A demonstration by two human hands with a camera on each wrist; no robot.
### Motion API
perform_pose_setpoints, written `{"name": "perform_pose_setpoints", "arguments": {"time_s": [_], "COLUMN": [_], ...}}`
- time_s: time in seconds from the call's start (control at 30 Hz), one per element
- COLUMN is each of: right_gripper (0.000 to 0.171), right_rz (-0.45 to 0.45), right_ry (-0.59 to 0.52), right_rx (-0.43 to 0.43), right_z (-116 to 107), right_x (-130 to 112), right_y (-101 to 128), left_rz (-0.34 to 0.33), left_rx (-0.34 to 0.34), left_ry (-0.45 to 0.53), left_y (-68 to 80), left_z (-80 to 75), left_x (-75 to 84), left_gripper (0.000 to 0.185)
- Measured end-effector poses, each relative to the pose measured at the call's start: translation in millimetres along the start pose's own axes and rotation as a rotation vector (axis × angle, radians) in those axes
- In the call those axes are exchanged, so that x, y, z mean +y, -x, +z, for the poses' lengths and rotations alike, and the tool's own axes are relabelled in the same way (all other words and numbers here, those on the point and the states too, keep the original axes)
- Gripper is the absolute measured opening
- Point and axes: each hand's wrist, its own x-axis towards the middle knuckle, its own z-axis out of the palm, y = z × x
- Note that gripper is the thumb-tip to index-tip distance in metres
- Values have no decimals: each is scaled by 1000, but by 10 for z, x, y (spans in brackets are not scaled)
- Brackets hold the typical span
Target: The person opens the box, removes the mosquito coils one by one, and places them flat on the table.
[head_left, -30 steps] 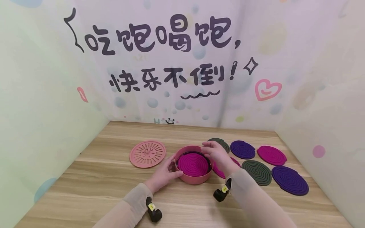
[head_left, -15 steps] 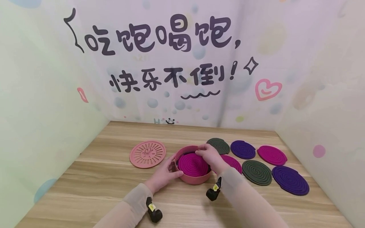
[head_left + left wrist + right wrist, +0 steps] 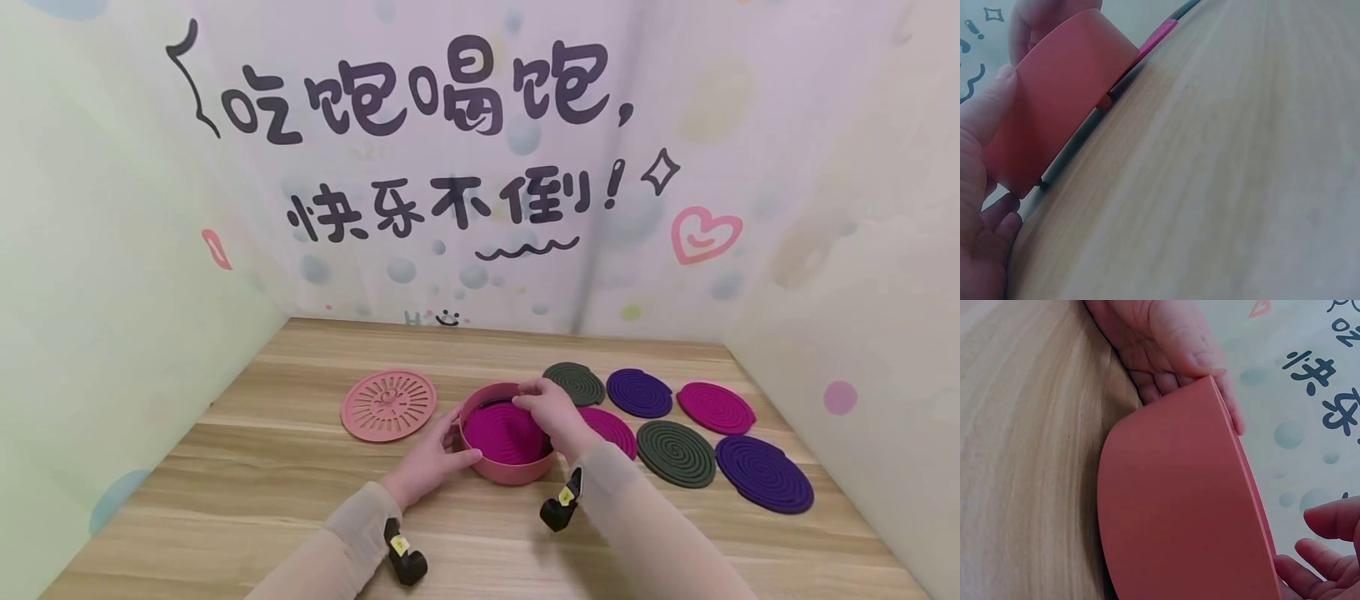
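Observation:
A magenta spiral mat (image 3: 498,433), probably a coaster, lies inside a pink round box (image 3: 517,473). Its surface looks bowed and shaded near the right side. My left hand (image 3: 427,458) grips the box's left side, thumb at the rim and fingers against the outer wall, as the right wrist view also shows. My right hand (image 3: 557,414) reaches over the box's right side, fingers at the far rim and down by the coaster's right edge. In the right wrist view its fingers (image 3: 1325,556) are spread at the rim. Their grip on the coaster is hidden.
A pink slotted lid (image 3: 388,406) lies left of the box on the wooden table (image 3: 262,500). To the right lie several spiral coasters: green (image 3: 677,452), blue (image 3: 763,475) and magenta (image 3: 715,408). A magenta coaster (image 3: 611,429) sits close beside the box. Printed fabric walls (image 3: 450,283) enclose the table.
My right hand has moved left and down from above the right rim into the box. The coaster inside has shifted slightly left and bowed. My left hand has stayed in place.

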Motion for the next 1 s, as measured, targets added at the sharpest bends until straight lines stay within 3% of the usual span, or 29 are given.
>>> {"name": "perform_pose_setpoints", "arguments": {"time_s": [0.37, 0.73, 1.0], "right_gripper": [23, 22, 23], "right_rz": [32, 56, 1], "right_ry": [-83, -102, -176], "right_rx": [37, 35, 43], "right_z": [-25, -34, -10], "right_x": [-39, -63, -35], "right_y": [10, 11, -2], "left_rz": [-17, -22, -20], "left_rx": [-9, -33, -20], "left_ry": [18, 16, 25], "left_y": [7, 120, 53], "left_z": [1, -21, -11], "left_x": [38, 338, 179], "left_gripper": [79, 78, 78]}}
